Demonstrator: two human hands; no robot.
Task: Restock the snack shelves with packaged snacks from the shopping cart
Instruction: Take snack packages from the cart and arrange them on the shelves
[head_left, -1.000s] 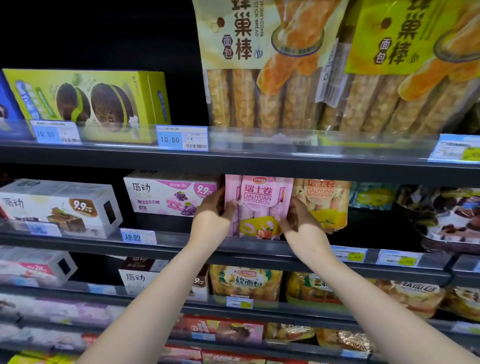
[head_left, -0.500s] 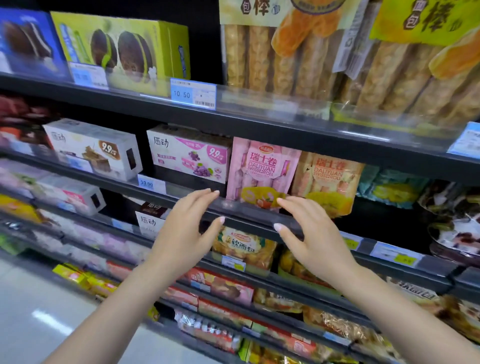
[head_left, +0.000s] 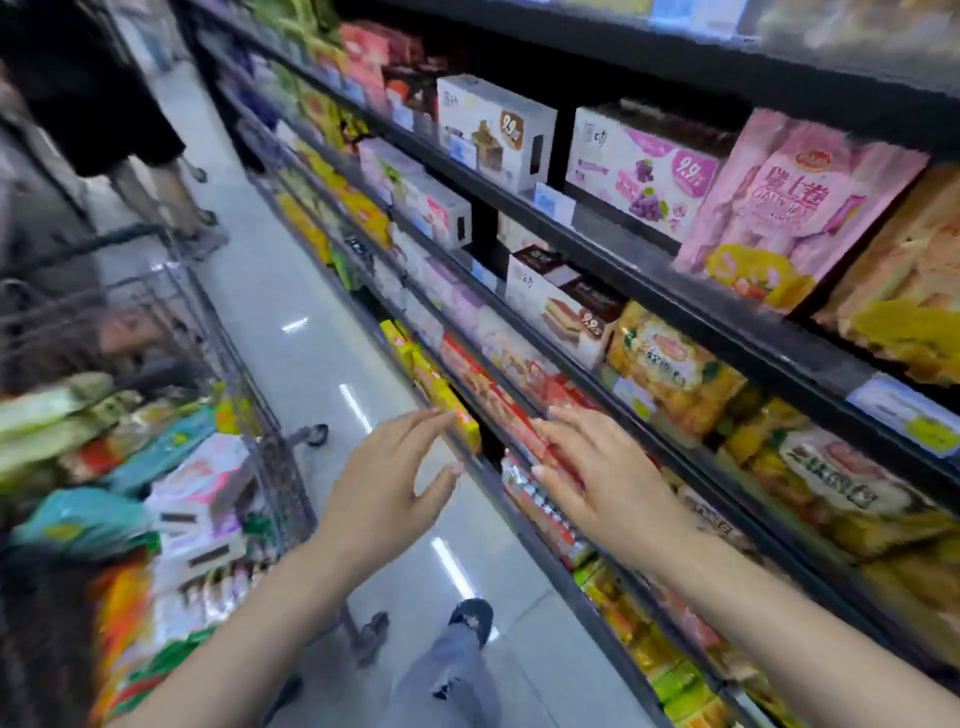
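Shopping cart (head_left: 270, 467) apparently full of blurred snack packs (head_left: 197, 483)

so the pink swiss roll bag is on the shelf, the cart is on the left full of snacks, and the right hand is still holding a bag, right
Not quite: the right hand holds nothing. The head view shows its fingers spread and empty in front of the lower shelves, as is the left hand. The rest stands: the pink bag is on the shelf and the cart on the left is full of snacks.
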